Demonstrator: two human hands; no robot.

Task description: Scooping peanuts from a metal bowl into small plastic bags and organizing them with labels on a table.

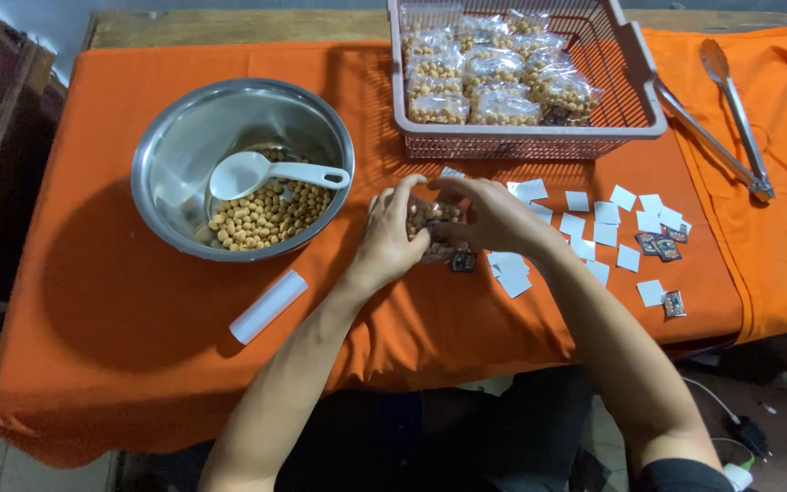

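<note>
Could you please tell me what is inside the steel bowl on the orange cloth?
The steel bowl holds a heap of tan round nuts with a white plastic scoop resting on them. Whatever lies beneath the scoop is covered.

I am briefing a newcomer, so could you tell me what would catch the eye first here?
Both hands, left hand and right hand, hold a small clear bag of nuts at the centre of the orange cloth. To the left sits a steel bowl of nuts; behind, a pink basket holds filled bags.
</note>
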